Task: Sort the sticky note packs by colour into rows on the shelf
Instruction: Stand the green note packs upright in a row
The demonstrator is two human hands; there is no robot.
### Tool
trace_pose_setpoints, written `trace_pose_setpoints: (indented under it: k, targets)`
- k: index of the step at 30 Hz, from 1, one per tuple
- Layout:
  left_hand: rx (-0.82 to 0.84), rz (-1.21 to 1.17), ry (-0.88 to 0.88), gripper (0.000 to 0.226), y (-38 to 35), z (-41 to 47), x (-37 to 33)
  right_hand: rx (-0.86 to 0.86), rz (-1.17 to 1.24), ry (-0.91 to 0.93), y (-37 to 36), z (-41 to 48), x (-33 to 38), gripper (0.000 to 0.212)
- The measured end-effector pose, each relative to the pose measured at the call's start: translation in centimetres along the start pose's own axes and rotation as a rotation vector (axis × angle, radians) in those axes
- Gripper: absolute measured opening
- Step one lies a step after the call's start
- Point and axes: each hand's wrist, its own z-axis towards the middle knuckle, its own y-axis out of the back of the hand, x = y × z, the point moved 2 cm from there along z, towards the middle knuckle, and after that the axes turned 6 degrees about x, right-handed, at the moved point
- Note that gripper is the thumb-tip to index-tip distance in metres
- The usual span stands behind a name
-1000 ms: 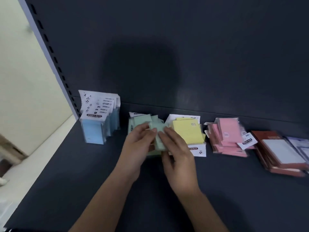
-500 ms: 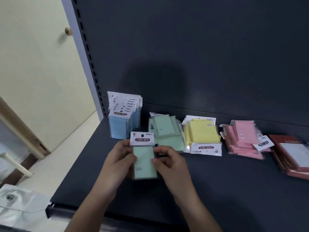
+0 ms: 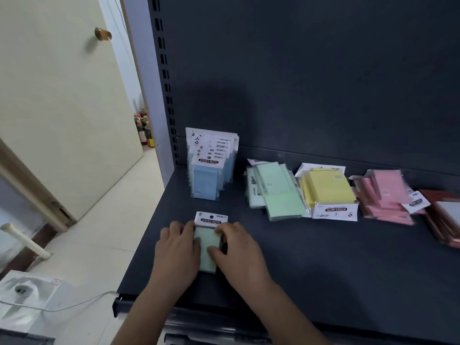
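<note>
**Both hands on one green pack, near the front of the shelf**

So the left hand (image 3: 176, 250) and right hand (image 3: 239, 252) are both clamped on a single green pack (image 3: 207, 247), one on each side. The left fingers curl over its left edge. The right thumb lies across the green face and the right fingers wrap the right edge. The white header card (image 3: 211, 218) reading STICKY NOTE pokes out just beyond the fingertips. Can't tell if the pack's lower end actually sits on the shelf (image 3: 323, 270), the hands cover that bit.

Everything else sits further back from the grip. Straight beyond it, the blue packs (image 3: 211, 170) stand upright in a tight row by the back panel. Beyond and to the right there's the green pile (image 3: 276, 192), lying flat and kinda messy. The yellow pile (image 3: 328, 190) is right up against it, then comes the pink pile (image 3: 385, 195). Last are some reddish packs (image 3: 445, 215), cut off by the frame edge. All of it is well apart from the held one.

Off to the left of the grip, past the shelf's edge, there's a cream door (image 3: 62, 95) with a brass knob (image 3: 102, 34). A few bottles (image 3: 144, 130) show in the gap beside it.
</note>
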Motion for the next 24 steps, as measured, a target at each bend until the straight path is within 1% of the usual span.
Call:
trace_pose_setpoints:
  k: [2, 4, 6, 8, 9, 10, 12, 14, 15, 17, 19, 21, 22, 24]
  targets:
    - [-0.001, 0.008, 0.009, 0.041, 0.3, 0.2, -0.3, 0.018, -0.040, -0.005, 0.3, 0.1, 0.0, 0.036]
    - [-0.045, -0.046, 0.002, 0.041, 0.8, 0.6, -0.9, -0.047, 0.018, 0.021, 1.4, 0.3, -0.5, 0.029]
    - [-0.122, -0.195, -0.088, 0.033, 1.5, 1.1, -2.6, -0.207, 0.083, 0.029, 3.5, 0.6, -1.4, 0.021]
    - [-0.160, -0.288, -0.222, 0.022, 2.0, 1.8, -5.2, -0.441, 0.044, 0.040, 6.2, 1.1, -2.6, 0.019]
    - [-0.153, -0.318, -0.284, 0.022, 2.1, 2.3, -6.7, -0.532, 0.034, 0.032, 7.5, 1.3, -3.3, 0.021]
    - [-0.128, -0.356, -0.325, 0.026, 2.1, 2.9, -8.2, -0.583, 0.040, 0.013, 8.6, 1.7, -4.0, 0.024]
    - [-0.043, -0.394, -0.348, 0.041, 1.6, 4.2, -11.0, -0.564, 0.072, -0.066, 10.1, 2.5, -5.4, 0.033]
    - [0.053, -0.353, -0.312, 0.051, 0.8, 5.1, -12.9, -0.465, 0.125, -0.131, 10.5, 3.3, -6.7, 0.039]
    - [0.089, -0.348, -0.288, 0.053, 0.2, 5.4, -13.5, -0.426, 0.129, -0.128, 10.5, 3.4, -7.1, 0.038]
    - [0.097, -0.389, -0.262, 0.052, -0.5, 5.5, -14.0, -0.403, 0.110, -0.096, 10.0, 3.4, -7.5, 0.036]
    - [0.045, -0.492, -0.260, 0.048, -1.0, 5.4, -13.9, -0.432, 0.146, -0.072, 9.9, 3.0, -7.5, 0.031]
    - [-0.058, -0.610, -0.269, 0.041, -1.1, 5.2, -13.7, -0.483, 0.224, -0.055, 10.0, 2.2, -7.1, 0.024]
    - [-0.126, -0.678, -0.263, 0.033, -0.9, 5.1, -13.6, -0.506, 0.287, -0.048, 10.1, 1.8, -6.9, 0.021]
    - [-0.222, -0.837, -0.199, 0.010, -0.3, 5.0, -13.3, -0.536, 0.493, -0.041, 10.0, 1.2, -6.4, 0.016]
